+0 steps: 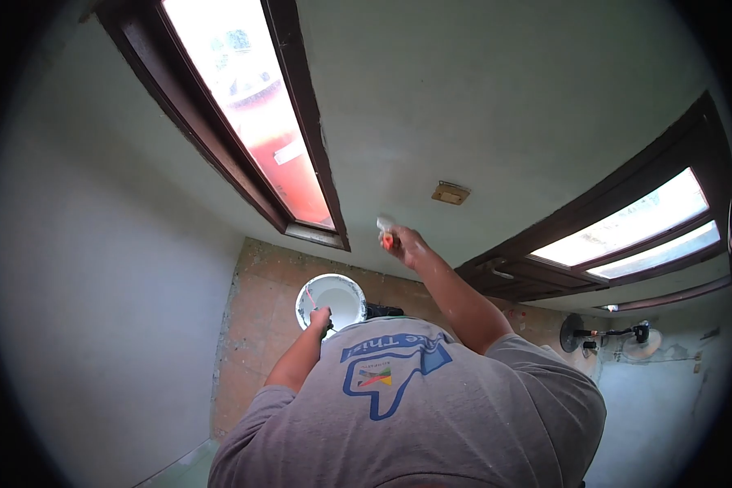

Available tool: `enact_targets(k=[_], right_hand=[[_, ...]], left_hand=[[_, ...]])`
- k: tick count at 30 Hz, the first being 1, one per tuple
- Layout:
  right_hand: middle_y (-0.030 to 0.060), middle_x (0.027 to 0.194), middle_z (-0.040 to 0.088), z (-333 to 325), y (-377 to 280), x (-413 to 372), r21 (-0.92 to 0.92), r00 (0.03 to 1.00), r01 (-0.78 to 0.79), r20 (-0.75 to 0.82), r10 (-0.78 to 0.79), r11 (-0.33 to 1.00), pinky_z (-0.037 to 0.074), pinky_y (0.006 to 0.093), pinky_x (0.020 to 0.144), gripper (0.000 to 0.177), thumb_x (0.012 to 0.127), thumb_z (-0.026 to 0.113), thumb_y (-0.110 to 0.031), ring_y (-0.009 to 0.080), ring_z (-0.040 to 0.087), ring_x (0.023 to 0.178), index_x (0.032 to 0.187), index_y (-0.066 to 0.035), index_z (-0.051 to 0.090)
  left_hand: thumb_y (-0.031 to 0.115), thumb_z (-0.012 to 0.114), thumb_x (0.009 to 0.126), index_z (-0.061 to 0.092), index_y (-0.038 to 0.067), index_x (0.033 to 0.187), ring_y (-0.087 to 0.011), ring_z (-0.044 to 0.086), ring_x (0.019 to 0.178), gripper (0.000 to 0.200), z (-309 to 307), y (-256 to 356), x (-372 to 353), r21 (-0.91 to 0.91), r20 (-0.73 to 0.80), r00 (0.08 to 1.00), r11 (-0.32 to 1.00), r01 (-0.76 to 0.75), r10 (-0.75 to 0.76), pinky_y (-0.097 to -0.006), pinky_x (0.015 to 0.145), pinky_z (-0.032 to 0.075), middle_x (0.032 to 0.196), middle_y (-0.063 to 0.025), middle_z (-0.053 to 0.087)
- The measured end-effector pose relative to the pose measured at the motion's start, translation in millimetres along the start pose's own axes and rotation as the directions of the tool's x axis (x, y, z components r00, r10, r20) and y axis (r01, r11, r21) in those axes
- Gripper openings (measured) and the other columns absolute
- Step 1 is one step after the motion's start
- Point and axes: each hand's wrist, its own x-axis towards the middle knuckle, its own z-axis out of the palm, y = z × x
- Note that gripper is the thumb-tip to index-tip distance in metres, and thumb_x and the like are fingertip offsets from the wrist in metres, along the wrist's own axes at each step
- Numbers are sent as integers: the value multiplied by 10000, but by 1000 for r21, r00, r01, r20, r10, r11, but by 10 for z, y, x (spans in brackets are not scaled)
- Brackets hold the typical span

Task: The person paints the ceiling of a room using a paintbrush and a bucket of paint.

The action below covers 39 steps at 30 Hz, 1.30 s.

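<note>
My right hand (404,247) is raised to the pale wall (398,122), its fingers closed around a paintbrush. Whitish bristles of the paintbrush (385,223) point up at the wall surface, and an orange-red bit of its handle shows by my fingers. Lower and to the left, my left hand (323,318) is closed at the near side of a white bucket (301,302), gripping its handle. Pale liquid-coloured white fills the view inside the bucket, and its rim is smeared with paint.
A brown-framed window (313,138) stands left of the brush. Right of my right hand are a wall switch plate (450,193) and a dark wooden door (537,264) with glass panes. A fan (573,333) is at the right, over a worn brownish floor (256,297).
</note>
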Motion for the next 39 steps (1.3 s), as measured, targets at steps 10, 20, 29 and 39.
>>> enact_targets(k=[10,20,29,39], right_hand=[[107,785,644,989,-1121,-1423,-20,815,545,246,-524,838,524,288,553,210,920,623,-118,184,624,586,1023,65,610],[78,766,660,585,-268,-157,-484,659,715,223,-719,505,542,300,607,111,959,570,-95,149,633,662,972,-3,631],[107,889,662,76,533,533,-38,973,-150,-183,141,988,612,362,627,179,965,539,-133,224,674,698,1057,17,574],[43,721,535,-965,940,566,-172,851,-525,-78,520,834,399,239,385,207,980,412,-164,113,470,493,1061,-35,552]], left_hand=[[131,597,782,534,-44,917,-191,493,511,230,141,-1,142,-31,22,1000,999,13,-12,-359,443,439,676,-95,510],[118,595,781,515,-42,916,-183,484,492,224,190,-15,138,-18,58,998,1000,13,-12,-358,432,432,661,-84,497],[118,593,784,517,-26,906,-187,483,482,204,215,-8,43,-52,34,999,999,7,-5,-350,424,427,639,-82,493],[33,507,767,504,50,744,-167,421,409,29,206,-102,93,-261,126,992,964,58,-25,-338,403,368,537,-56,445]])
